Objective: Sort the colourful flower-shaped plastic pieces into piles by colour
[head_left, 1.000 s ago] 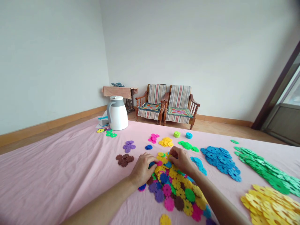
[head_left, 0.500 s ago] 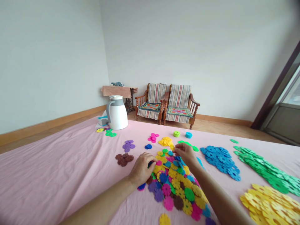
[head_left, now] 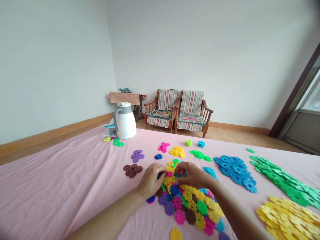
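My left hand [head_left: 153,180] rests at the left edge of a mixed heap of plastic snowflake discs [head_left: 190,203]. Its fingers are curled, and dark blue shows between thumb and forefinger; how many discs are there is hidden. Over the upper part of the heap reaches my right hand [head_left: 191,175], thumb and fingers bent but apart, close to blue and yellow discs. Just beyond lie small groups of yellow discs [head_left: 177,151], green discs [head_left: 199,155] and dark blue discs [head_left: 158,156].
Purple discs [head_left: 137,155] and brown discs [head_left: 132,170] lie left. Larger piles of blue discs [head_left: 235,171], green discs [head_left: 285,180] and yellow discs [head_left: 292,216] spread right. A white jug [head_left: 126,123] stands far left on the pink cloth [head_left: 82,173]. Two wooden chairs [head_left: 191,118] are behind.
My right hand has come back from the small yellow group to the mixed heap, and its fingers have parted. A yellow disc now lies at that group's right edge. My left hand stays put.
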